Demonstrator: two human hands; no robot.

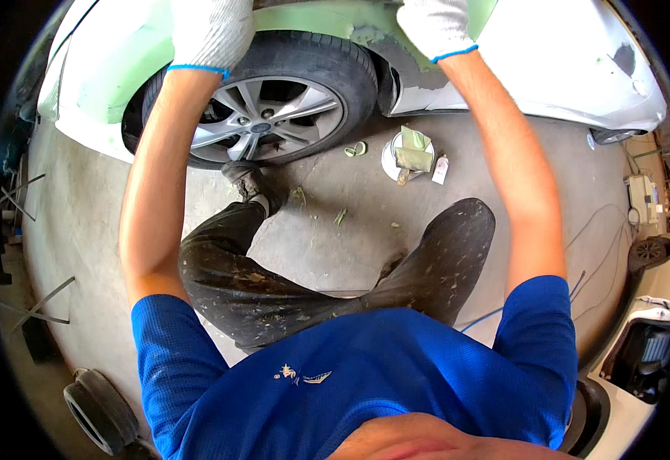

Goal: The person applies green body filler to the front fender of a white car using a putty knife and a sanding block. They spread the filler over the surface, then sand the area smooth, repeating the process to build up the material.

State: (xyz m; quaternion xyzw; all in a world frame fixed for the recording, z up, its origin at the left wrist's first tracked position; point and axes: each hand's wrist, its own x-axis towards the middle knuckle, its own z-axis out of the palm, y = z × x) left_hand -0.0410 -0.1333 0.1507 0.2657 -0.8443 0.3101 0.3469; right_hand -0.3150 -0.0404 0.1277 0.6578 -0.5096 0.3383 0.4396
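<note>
My left hand (212,34), in a white knit glove with a blue cuff, reaches up to the car's fender above the front wheel. My right hand (436,29), gloved the same way, is farther right by the grey-patched edge of the panel. The fingers of both lie past the upper edge of the picture, so their grip is hidden. Between the gloves a thin dark strip shows at the very top; I cannot make out what it is. The white car's fender (304,19) carries pale green filler. Below it is the wheel (273,107) with silver spokes.
On the concrete floor stands a round white lid or tin (393,170) with green-smeared pieces on it, a small white tube (440,169) alongside. A loose tyre (101,412) lies at lower left. Thin metal stands (44,304) are at left; another car (649,360) is at right.
</note>
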